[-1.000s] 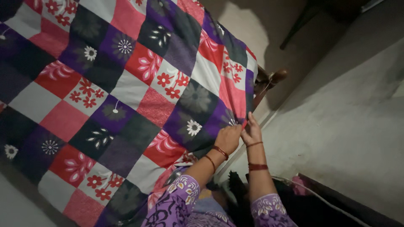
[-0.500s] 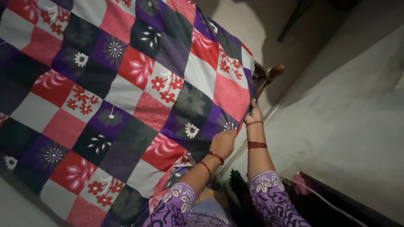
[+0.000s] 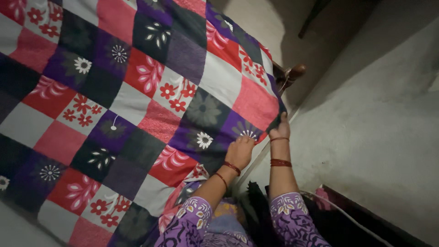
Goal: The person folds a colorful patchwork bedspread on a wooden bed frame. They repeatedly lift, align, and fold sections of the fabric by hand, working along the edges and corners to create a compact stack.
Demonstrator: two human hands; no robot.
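Since half a second earlier, the right hand (image 3: 279, 130) had slid further along the edge of the patchwork bedsheet (image 3: 151, 87) toward the wooden bedpost (image 3: 292, 72), while the left hand (image 3: 240, 150) had settled flat near the purple square with the white flower. Its fingers lay loosely spread on the cloth, pressing it down; the right hand's fingers were pinched on the sheet's hem where it dropped over the side of the bed.

Judged from this, the step in hand was drawing the sheet taut along the bed's edge and smoothing it. Any further pull would call for an even tug along the hem, with the left hand holding the cloth from creeping.

The bedsheet covered the bed, nearly flat, with faint creases near the hands. Beside the bed ran a bare grey floor (image 3: 366, 137), dimly lit, with dark clothes (image 3: 260, 206) bundled by the person's knees.
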